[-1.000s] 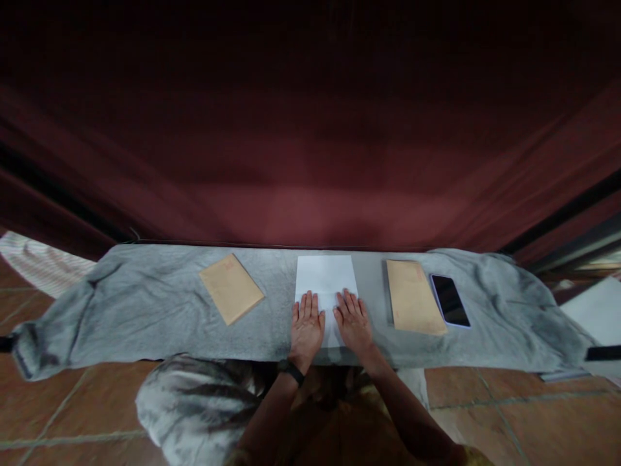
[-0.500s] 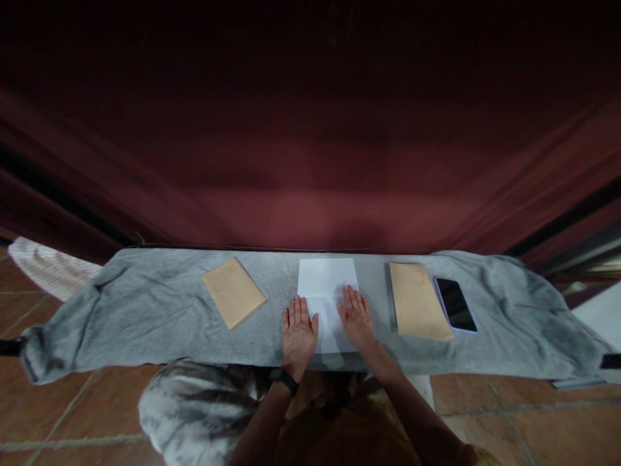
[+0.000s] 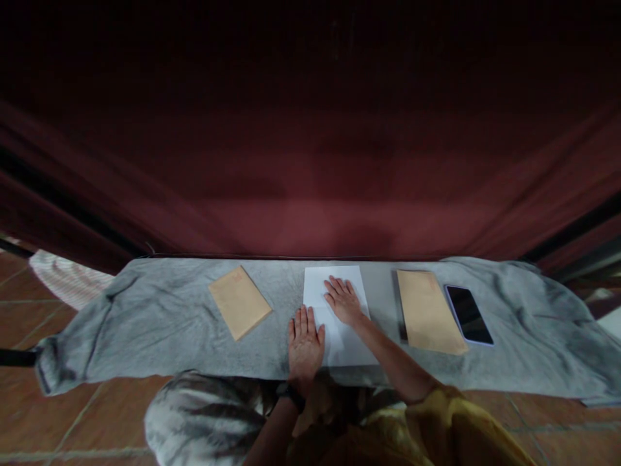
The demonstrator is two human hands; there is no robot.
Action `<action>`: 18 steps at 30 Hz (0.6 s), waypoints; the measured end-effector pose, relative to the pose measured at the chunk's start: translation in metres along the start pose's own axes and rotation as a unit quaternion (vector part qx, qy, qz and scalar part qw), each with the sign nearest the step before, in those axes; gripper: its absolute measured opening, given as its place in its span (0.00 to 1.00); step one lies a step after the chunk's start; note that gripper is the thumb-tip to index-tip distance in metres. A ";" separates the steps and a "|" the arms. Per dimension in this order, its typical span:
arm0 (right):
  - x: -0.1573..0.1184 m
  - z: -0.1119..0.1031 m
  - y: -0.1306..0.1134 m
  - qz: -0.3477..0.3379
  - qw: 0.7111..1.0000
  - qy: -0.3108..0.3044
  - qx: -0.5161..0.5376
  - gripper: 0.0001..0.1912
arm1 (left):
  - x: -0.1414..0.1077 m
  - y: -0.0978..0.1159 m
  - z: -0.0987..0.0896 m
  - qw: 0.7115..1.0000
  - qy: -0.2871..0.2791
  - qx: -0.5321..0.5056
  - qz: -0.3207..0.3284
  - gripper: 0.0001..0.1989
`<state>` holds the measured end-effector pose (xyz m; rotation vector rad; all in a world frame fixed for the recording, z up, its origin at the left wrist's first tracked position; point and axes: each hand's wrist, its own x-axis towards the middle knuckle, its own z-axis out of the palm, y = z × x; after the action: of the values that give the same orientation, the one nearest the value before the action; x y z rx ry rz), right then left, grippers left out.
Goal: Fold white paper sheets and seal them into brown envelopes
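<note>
A sheet of white paper (image 3: 347,346) with a crease across its middle lies on the grey cloth (image 3: 179,330) in front of me. Flat on the paper's left edge rests my left hand (image 3: 306,340), fingers stretched out and a dark band at the wrist. My right hand (image 3: 343,299) lies across the upper half of the sheet, palm down and fingers spread. Neither hand grips anything. Part of the paper is hidden under both hands.
To the left lies a brown envelope (image 3: 240,303). On the right are brown envelopes (image 3: 429,312), apparently stacked, and beside them a phone (image 3: 468,314) with a dark screen. A dark red upright surface (image 3: 310,220) stands behind the cloth-covered surface.
My right hand has moved up and inward over the paper, from its right side onto the upper half. My left hand stays at the left edge. The whole view has shifted slightly.
</note>
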<state>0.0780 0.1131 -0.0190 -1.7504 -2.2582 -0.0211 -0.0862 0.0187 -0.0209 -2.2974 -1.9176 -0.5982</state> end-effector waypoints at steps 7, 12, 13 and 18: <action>0.022 -0.007 0.029 0.053 0.998 -0.010 -0.015 0.26 | -0.001 0.000 0.001 1.000 -0.001 0.000 -0.005 0.31; 0.016 -0.009 0.046 0.095 0.995 0.003 -0.030 0.26 | 0.000 -0.001 -0.001 1.000 0.000 0.004 -0.002 0.30; 0.011 -0.009 0.048 0.103 0.994 0.008 -0.032 0.26 | 0.000 -0.001 -0.002 1.000 0.003 0.003 -0.001 0.30; -0.044 -0.010 0.051 0.104 0.992 0.059 -0.033 0.26 | -0.001 -0.006 -0.005 0.998 -0.004 -0.060 -0.019 0.27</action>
<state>0.1383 0.0829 -0.0282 -1.9560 -2.0054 -0.1537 -0.0933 0.0177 -0.0171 -2.3415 -1.9855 -0.7290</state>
